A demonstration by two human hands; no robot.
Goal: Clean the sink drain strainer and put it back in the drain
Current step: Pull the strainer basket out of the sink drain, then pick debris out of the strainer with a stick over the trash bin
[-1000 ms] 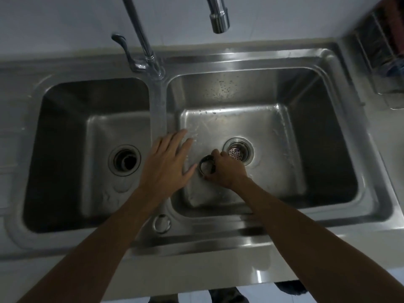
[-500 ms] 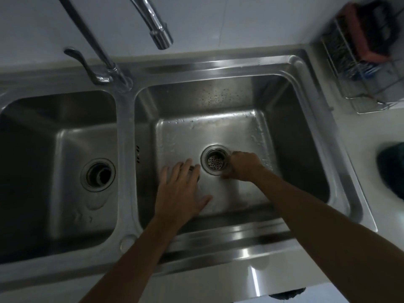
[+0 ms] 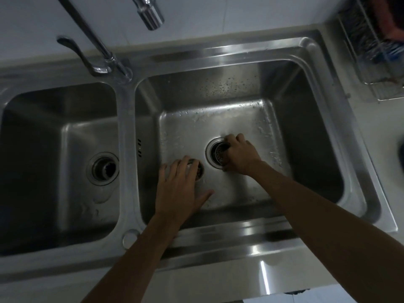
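The perforated metal strainer [image 3: 220,153] sits tilted in the right basin's drain [image 3: 210,147], one side raised above the rim. My right hand [image 3: 240,157] is closed around its right side, fingers curled over the edge. Just left of the drain, a second round metal piece [image 3: 199,169] lies on the basin floor. My left hand [image 3: 178,189] rests flat with fingers spread, its fingertips covering most of that piece. Whether the fingers grip it I cannot tell.
The steel double sink [image 3: 310,119] has wet drops on the right basin floor. The left basin's drain [image 3: 105,169] is uncovered. A faucet spout [image 3: 150,13] hangs above the right basin, its lever [image 3: 74,49] at the back left. A wire rack [image 3: 376,53] stands at the right.
My right hand let go of the round piece, moved right to the drain and closed on the strainer, which now sits tilted. My left hand slid over the round piece. The view shifted right.
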